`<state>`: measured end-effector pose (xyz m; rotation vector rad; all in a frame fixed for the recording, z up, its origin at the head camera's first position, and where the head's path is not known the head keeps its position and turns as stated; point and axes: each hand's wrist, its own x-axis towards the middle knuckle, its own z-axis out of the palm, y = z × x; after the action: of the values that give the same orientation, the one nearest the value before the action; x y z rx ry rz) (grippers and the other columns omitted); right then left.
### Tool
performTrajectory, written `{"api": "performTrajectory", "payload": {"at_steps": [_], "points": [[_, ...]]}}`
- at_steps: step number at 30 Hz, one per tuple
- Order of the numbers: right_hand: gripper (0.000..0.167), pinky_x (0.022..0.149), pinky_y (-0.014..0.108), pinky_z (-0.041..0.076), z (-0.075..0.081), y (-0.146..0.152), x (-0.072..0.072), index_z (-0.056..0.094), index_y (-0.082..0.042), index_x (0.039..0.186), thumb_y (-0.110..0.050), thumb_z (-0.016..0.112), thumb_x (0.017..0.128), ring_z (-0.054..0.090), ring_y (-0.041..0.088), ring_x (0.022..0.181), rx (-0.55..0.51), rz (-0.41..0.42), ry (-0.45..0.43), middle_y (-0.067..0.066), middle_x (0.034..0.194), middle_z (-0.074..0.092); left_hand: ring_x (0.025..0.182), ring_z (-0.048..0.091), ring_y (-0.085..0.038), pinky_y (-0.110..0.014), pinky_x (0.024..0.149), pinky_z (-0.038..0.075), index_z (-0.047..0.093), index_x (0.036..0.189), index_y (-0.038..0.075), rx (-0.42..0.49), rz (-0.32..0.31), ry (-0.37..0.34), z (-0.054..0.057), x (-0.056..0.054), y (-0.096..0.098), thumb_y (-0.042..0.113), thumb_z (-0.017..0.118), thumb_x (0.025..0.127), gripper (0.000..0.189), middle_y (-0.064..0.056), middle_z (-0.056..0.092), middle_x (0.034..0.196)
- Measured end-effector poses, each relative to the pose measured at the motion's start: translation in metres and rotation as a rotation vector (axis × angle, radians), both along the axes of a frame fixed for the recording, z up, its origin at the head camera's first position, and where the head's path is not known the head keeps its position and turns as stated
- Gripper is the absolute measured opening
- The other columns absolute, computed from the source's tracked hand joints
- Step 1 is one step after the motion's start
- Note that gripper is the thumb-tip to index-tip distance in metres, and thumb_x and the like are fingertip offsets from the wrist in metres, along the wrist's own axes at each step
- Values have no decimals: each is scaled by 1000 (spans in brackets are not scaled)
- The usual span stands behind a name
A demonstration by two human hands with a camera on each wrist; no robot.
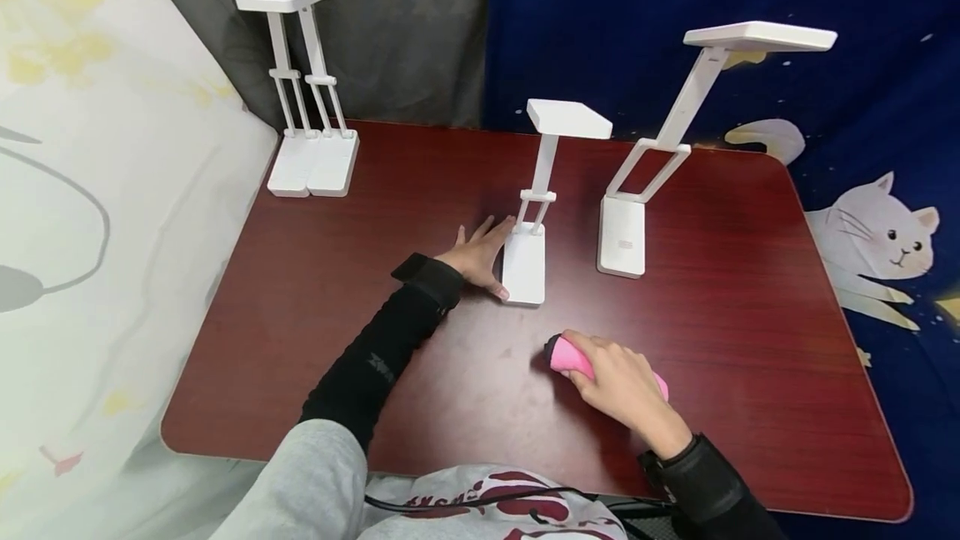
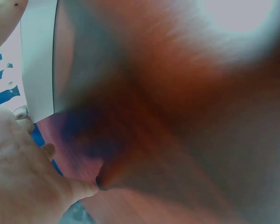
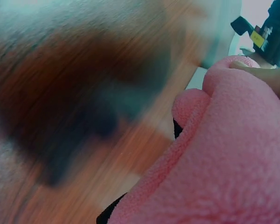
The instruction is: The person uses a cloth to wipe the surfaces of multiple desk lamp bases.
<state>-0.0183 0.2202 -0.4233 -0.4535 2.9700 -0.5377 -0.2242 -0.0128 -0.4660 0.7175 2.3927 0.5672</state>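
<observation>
A white desk lamp [image 1: 523, 267] stands upright near the middle of the table. My left hand [image 1: 480, 258] is at the left side of its base, fingers spread and fairly straight. Its thumb touches the front left corner, and the index finger reaches the rear corner below the lamp's hinge. In the left wrist view, the white base [image 2: 38, 60] shows beside that hand [image 2: 23, 172]. Lower right of the lamp, my right hand [image 1: 618, 380] grips a bunched pink fleecy cloth with black trim [image 1: 572, 359]. Close up, this pink cloth [image 3: 238, 140] fills the right wrist view's lower right.
A second white lamp [image 1: 622, 236], taller and unfolded, stands to the right. Two more white lamps [image 1: 330, 165] stand side by side at the back left of the reddish-brown table [image 1: 765, 340]. Curtains hang behind the table, and a black cable [image 1: 480, 505] crosses the person's lap.
</observation>
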Motion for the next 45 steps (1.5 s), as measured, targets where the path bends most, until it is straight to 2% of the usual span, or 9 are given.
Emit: {"api": "performTrajectory", "payload": {"at_steps": [6, 12, 15, 22, 29, 32, 37, 40, 45], "points": [[50, 64, 56, 57, -1, 7, 4, 70, -5, 131, -11, 83, 84, 77, 38, 92, 2, -31, -3, 18, 109, 80, 168, -10, -27, -71, 129, -5, -9, 172, 15, -34, 6, -9, 8, -23, 16, 34, 94, 82, 139, -2, -5, 182], [51, 62, 56, 56, -2, 12, 7, 70, -6, 132, -11, 83, 83, 76, 40, 89, 3, -52, -3, 19, 109, 79, 168, -12, -26, -68, 130, -6, -10, 172, 14, -58, 8, -6, 23, -33, 26, 29, 91, 85, 134, -2, -7, 182], [50, 61, 54, 56, -3, 13, 9, 70, -6, 131, -11, 84, 83, 76, 38, 86, 6, -57, 0, 18, 106, 79, 168, -12, -25, -67, 131, -6, -11, 172, 13, -89, -3, 4, 24, -40, 31, 30, 90, 87, 132, -1, -8, 182], [50, 59, 51, 55, -4, 11, 11, 71, -9, 130, -12, 85, 82, 75, 34, 83, 10, -58, 11, 15, 102, 79, 168, -12, -26, -68, 130, -6, -10, 172, 12, -95, -8, 9, 29, -43, 31, 31, 88, 89, 130, -3, -8, 182], [50, 61, 52, 56, -2, 11, 10, 71, -8, 131, -13, 84, 83, 76, 35, 86, 18, -59, -13, 16, 105, 80, 169, -9, -25, -67, 131, -6, -6, 172, 14, -98, 0, 51, 20, -48, 35, 32, 85, 92, 123, -3, -5, 182], [50, 60, 52, 55, 0, 11, 9, 70, -8, 133, -13, 84, 84, 76, 35, 85, 18, -59, -21, 16, 107, 80, 169, -7, -25, -67, 131, -6, -4, 173, 13, -82, 1, 78, 19, -44, 30, 38, 81, 95, 118, -4, -2, 182], [50, 56, 47, 52, 1, 12, 6, 70, -7, 133, -12, 82, 85, 72, 31, 80, -4, -66, -43, 16, 106, 80, 169, -6, -27, -69, 130, -8, 0, 173, 11, -9, 24, 123, 11, -40, -5, 52, 67, 101, 107, -7, -1, 182], [49, 56, 46, 50, 0, 12, 4, 70, -6, 132, -11, 81, 84, 71, 30, 78, -17, -64, -44, 16, 105, 79, 169, -5, -31, -71, 129, -8, 3, 172, 9, 10, 107, 170, 7, -43, -53, 52, 60, 103, 100, -10, 0, 182], [50, 57, 50, 52, -3, 11, 2, 70, -6, 133, -11, 80, 84, 73, 33, 82, -31, -61, -56, 18, 108, 79, 168, -6, -38, -74, 128, -5, 2, 171, 2, -144, 321, 226, 3, -50, -150, 43, 52, 109, 90, -19, -3, 180]]}}
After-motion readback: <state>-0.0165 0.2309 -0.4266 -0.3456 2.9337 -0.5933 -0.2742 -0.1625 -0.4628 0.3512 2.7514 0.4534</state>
